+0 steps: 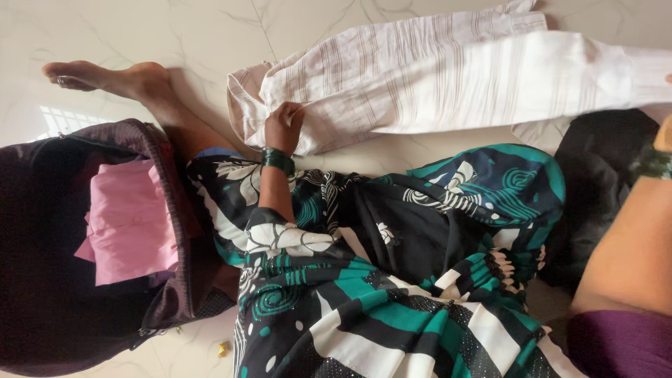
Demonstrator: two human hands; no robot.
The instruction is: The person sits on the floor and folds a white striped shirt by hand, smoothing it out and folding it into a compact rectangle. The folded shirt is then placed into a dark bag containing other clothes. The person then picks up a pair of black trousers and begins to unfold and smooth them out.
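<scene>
My left hand (283, 126) pinches one end of a white striped shirt (448, 77) that lies spread on the pale marble floor (140, 35). Green bangles sit on that wrist. My right forearm comes in from the right edge with green bangles; only the base of my right hand (666, 134) shows, near the shirt's sleeve end, and its fingers are cut off by the frame. A black, teal and white patterned garment (392, 266) covers my lap.
An open dark maroon bag (42, 210) lies at the left with a folded pink garment (133, 220) inside. A black cloth (595, 189) lies at the right. A bare foot (105, 77) stretches out at the upper left.
</scene>
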